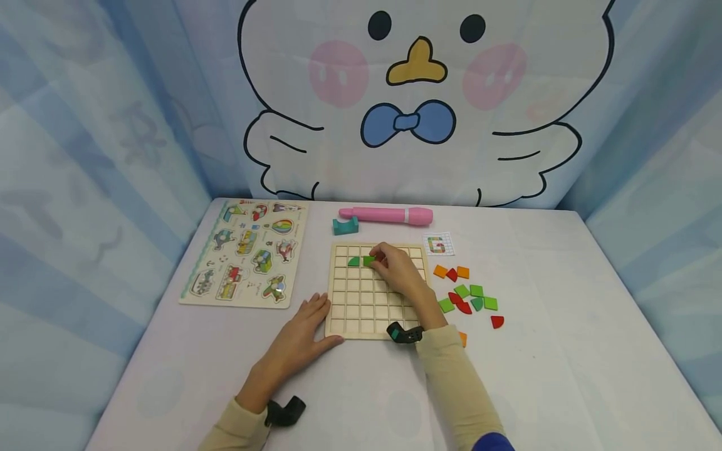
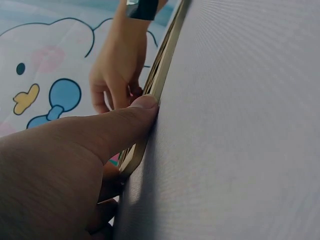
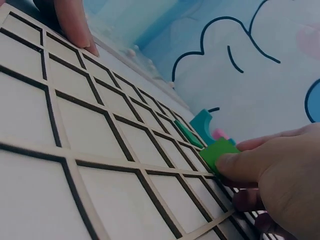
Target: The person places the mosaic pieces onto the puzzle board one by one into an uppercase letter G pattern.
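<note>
A wooden grid board (image 1: 328,316) lies in the middle of the white table. My right hand (image 1: 399,270) pinches a green square tile (image 3: 218,152) between thumb and fingers, over a cell near the board's far edge. Left of that tile, a darker green quarter-round tile (image 1: 353,261) sits in a cell. My left hand (image 1: 299,336) rests at the board's near left corner. Its thumb touches the front edge in the left wrist view, and its fingers lie along the left side, fairly straight.
Loose red, orange and green tiles (image 1: 476,290) are scattered right of the board, below a small pattern card (image 1: 438,244). A pink marker-shaped stick (image 1: 389,215) and a teal curved block (image 1: 345,226) lie behind it. A picture puzzle board (image 1: 242,254) is at the left.
</note>
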